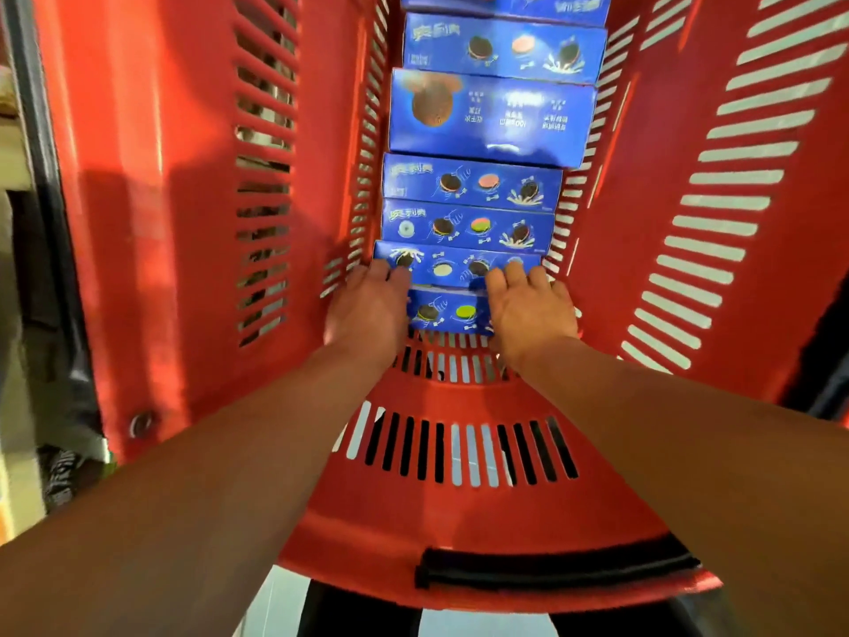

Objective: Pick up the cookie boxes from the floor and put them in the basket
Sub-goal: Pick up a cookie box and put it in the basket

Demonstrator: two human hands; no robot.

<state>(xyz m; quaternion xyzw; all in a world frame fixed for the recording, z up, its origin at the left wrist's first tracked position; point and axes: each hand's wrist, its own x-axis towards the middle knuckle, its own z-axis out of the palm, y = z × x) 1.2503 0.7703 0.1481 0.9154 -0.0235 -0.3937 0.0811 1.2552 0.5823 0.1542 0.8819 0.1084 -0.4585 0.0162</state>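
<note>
Our forearms reach into the red basket [183,223]. Left hand [365,310] and right hand [528,310], fingers straight, press the nearest cookie box [452,268], its long axis nine-to-three; other boxes [487,117] row toward twelve.

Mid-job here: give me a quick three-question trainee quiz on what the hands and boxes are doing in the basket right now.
1. True or false: both hands are inside the red slotted plastic basket.
2. The blue cardboard cookie boxes lie: A) scattered, B) in a row, C) outside the basket?
3. Which box shows a different face from the others?

Key: 1 true. 2 B. 3 The larger-faced box, printed with one big cookie.
</note>
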